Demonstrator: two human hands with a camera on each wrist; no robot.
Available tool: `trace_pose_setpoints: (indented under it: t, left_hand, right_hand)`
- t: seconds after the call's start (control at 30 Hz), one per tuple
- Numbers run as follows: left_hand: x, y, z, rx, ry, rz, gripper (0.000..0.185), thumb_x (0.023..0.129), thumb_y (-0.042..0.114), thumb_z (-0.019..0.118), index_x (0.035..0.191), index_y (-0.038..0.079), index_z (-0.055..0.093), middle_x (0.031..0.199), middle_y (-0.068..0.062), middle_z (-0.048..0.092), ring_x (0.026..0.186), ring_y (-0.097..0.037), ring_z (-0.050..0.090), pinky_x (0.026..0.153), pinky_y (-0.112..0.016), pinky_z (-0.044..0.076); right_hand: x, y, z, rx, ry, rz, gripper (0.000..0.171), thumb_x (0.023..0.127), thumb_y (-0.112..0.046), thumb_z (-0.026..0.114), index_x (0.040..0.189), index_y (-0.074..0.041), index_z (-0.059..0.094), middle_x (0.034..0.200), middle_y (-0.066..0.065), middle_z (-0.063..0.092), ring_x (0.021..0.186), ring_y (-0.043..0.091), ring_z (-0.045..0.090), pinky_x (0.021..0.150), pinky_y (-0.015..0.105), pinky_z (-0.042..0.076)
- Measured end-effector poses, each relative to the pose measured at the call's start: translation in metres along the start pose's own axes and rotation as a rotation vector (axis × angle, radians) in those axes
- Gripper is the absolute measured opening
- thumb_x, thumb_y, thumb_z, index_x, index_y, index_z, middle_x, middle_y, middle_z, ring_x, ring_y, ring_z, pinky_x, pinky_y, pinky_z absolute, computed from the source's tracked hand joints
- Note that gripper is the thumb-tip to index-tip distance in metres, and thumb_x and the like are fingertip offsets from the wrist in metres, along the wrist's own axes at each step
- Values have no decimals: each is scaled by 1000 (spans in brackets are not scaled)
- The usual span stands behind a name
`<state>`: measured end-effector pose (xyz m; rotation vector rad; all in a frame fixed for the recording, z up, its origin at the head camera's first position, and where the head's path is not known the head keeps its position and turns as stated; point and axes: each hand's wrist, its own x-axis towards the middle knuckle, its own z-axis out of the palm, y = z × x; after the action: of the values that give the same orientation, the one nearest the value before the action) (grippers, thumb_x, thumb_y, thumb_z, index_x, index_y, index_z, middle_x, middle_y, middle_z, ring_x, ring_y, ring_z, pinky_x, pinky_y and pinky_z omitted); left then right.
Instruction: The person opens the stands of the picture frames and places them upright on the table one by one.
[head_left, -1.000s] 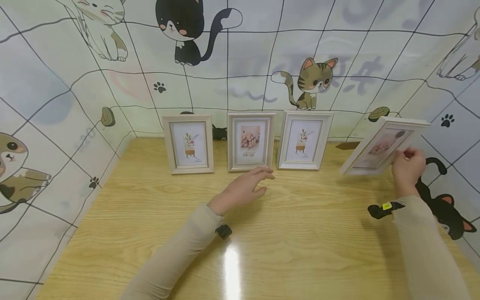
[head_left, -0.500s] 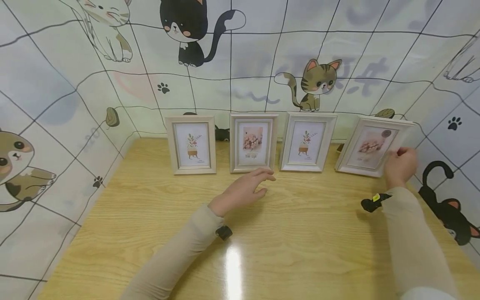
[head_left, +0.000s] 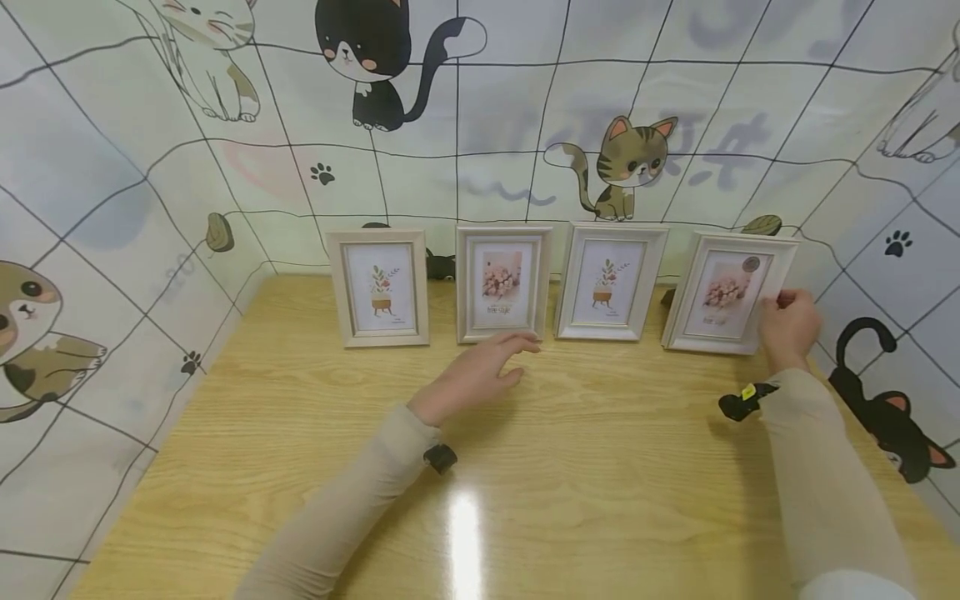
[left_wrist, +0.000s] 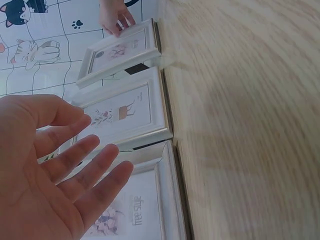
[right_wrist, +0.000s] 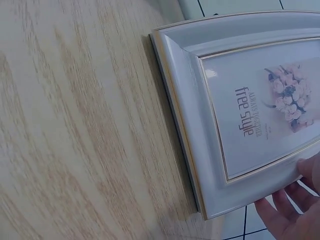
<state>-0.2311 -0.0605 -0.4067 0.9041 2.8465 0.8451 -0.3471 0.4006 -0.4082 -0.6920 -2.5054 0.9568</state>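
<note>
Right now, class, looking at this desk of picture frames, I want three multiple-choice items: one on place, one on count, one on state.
1. Where is the frame that the right hand holds?
A. far left of the row
B. far right of the row
C. flat at the desk's front

2. How many frames stand on the desk?
A. two
B. four
C. six

3. How is the left hand?
A. open, holding nothing
B. gripping a frame
C. clenched in a fist

Answers: 1 B, the held frame ends the row on the right. 2 B, four frames stand along the wall. 3 A, its fingers are spread in front of the second frame, gripping nothing.
</note>
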Motion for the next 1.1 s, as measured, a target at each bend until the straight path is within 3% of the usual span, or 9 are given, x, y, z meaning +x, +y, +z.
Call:
trace_pose_setpoints:
  t: [0.2,0.33,0.43,0.53,0.67,0.73,0.83,0.9,1.1]
  left_hand:
    - [-1,-6,-9,-3,25,-7,44,99,16,57,143,16,52,158,-4,42,144,-28,43,116,-48,41]
    - [-2,-12,-15,2,43,-21,45,99,15,57,143,16,52,157,-2,42,141,-27,46,113,-47,44]
    - [-4,-17,-21,2,45,-39,46,99,17,57,145,16,50,159,-3,40,142,-27,45,113,-46,44]
    - [-5,-20,-27,3,57,-49,48,100,18,57,147,15,47,160,-4,37,144,-28,43,110,-45,47]
    - [-2,-23,-42,43,87,-61,50,100,18,57,148,15,45,159,-5,38,143,-29,44,92,-43,57]
    - [1,-24,-51,78,105,-75,51,99,20,57,148,15,45,159,-6,40,143,-30,42,96,-45,56]
    - [5,-25,-66,159,133,-88,52,100,23,58,149,15,44,157,-6,42,145,-30,41,117,-46,40]
    - [8,-24,-76,199,152,-96,52,100,23,58,149,15,43,157,-5,42,145,-29,41,120,-45,35]
    - [18,-20,-108,283,216,-119,54,100,25,58,150,14,41,156,-7,43,143,-30,42,113,-46,44]
  right_hand:
    - [3,4,-3,-8,-38,6,54,99,-33,41,140,2,46,120,17,55,104,31,51,68,24,35]
    - [4,2,-8,18,-34,26,43,98,-39,44,128,-10,54,108,2,54,103,26,50,71,23,35]
    - [4,-1,-12,39,-15,22,43,99,-40,44,132,-14,52,120,5,55,117,28,51,84,28,41]
    - [3,-7,-16,56,-3,1,58,100,-39,41,149,-7,38,148,18,43,138,33,41,107,43,40]
    - [0,-22,-23,94,74,-89,57,101,-34,41,150,-7,33,155,18,36,144,34,33,121,49,28]
    - [-2,-32,-27,93,96,-133,57,101,-34,40,151,-8,32,156,16,34,146,32,31,123,47,25]
    - [-5,-47,-32,77,100,-195,59,102,-37,38,153,-10,30,160,13,31,150,28,27,126,44,21]
    - [-8,-58,-34,70,85,-237,59,103,-39,37,155,-11,28,162,11,28,151,26,24,127,43,20]
    - [-16,-94,-42,63,8,-374,62,104,-39,40,157,-11,23,166,10,22,154,28,17,128,50,14]
